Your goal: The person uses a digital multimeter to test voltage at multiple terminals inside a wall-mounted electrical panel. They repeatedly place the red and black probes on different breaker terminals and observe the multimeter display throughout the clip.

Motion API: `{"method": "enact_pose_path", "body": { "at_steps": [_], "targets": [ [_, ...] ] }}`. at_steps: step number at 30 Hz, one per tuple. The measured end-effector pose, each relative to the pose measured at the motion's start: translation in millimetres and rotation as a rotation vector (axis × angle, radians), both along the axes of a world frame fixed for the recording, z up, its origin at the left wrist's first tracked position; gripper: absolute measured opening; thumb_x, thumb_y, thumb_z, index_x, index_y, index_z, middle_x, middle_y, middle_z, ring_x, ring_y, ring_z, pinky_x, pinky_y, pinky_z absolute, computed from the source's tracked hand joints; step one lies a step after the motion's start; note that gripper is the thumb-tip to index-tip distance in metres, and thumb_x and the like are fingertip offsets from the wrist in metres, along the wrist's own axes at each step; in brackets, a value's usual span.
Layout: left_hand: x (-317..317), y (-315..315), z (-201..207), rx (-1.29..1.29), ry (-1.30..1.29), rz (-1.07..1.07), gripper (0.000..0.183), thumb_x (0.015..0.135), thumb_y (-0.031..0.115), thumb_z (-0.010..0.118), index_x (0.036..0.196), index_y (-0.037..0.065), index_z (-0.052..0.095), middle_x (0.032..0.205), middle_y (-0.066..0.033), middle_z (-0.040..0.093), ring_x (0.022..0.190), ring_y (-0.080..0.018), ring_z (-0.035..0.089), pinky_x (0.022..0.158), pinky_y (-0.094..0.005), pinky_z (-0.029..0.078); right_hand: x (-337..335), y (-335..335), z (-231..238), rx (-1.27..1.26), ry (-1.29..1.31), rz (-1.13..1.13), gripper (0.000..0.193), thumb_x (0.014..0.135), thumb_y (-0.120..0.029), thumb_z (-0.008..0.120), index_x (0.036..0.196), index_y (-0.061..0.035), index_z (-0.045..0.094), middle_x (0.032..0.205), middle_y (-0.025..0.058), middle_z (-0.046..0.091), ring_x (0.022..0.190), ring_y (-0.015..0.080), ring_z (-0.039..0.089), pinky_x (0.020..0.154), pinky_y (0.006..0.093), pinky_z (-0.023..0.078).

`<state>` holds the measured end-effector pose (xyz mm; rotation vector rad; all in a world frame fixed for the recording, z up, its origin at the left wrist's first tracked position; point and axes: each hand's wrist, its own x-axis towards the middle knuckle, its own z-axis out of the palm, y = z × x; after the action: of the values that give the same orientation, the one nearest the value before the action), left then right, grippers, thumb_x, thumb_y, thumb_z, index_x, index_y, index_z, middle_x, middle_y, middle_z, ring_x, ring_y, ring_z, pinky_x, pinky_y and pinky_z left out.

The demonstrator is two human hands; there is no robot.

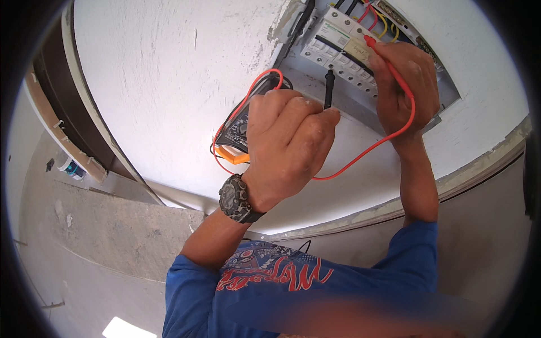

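Observation:
My left hand (293, 143), with a dark watch (234, 198) on its wrist, is closed around a black test probe (329, 90). That probe's tip points up at the lower terminals of a row of white circuit breakers (332, 55). A multimeter (234, 130) with a dark face and orange edge sits beside and partly behind this hand; whether the hand supports it is hidden. In my right hand (411, 81) is a red test probe (391, 66), its tip at the breakers' upper edge. The red lead (369, 151) loops down between both hands.
The breakers sit in an open distribution box (304, 79) recessed in the white wall (152, 73). Red, yellow and black wires (383, 25) run above them. At left are a dark doorway (67, 96) and a white tub (70, 167) on the floor.

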<state>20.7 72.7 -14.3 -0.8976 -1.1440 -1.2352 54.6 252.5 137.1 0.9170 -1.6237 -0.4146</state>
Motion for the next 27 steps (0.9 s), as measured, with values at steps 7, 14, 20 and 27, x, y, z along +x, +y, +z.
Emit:
{"method": "enact_pose_path", "body": {
  "at_steps": [7,14,20,27],
  "targets": [
    [7,20,-6,0.075,-0.056,0.001,0.03,0.067,0.007,0.082,0.096,0.012,0.074,0.091,-0.001,0.067,0.088,-0.0222,0.063,0.07,-0.0393,0.041,0,8,2,0.047,-0.003,-0.139,0.016,0.098,-0.008,0.083,0.113,-0.0078,0.077,0.105,0.0037,0.083,0.097,0.0207,0.077,0.087,0.0358,0.062],
    [10,26,-4,0.134,-0.062,-0.016,0.023,0.072,0.016,0.078,0.094,0.012,0.072,0.091,-0.0015,0.062,0.089,-0.0227,0.061,0.07,-0.04,0.041,6,17,8,0.009,-0.072,-0.234,0.015,0.1,-0.008,0.081,0.115,-0.0092,0.078,0.109,0.0032,0.083,0.101,0.0186,0.078,0.09,0.0357,0.063],
    [11,28,-3,0.161,-0.082,-0.037,0.022,0.073,0.017,0.078,0.094,0.012,0.072,0.091,-0.0017,0.061,0.089,-0.0228,0.061,0.071,-0.0394,0.042,6,19,5,-0.056,-0.089,-0.233,0.012,0.1,-0.006,0.079,0.112,-0.008,0.078,0.109,0.0046,0.083,0.102,0.0188,0.078,0.09,0.0355,0.063],
    [12,32,-3,0.159,-0.072,-0.025,0.023,0.073,0.017,0.077,0.095,0.011,0.073,0.091,-0.0009,0.061,0.089,-0.0223,0.061,0.07,-0.0383,0.042,7,11,0,-0.079,-0.081,-0.201,0.012,0.1,-0.003,0.079,0.112,-0.0065,0.078,0.11,0.0071,0.083,0.103,0.0205,0.078,0.09,0.036,0.063]
  ]
}}
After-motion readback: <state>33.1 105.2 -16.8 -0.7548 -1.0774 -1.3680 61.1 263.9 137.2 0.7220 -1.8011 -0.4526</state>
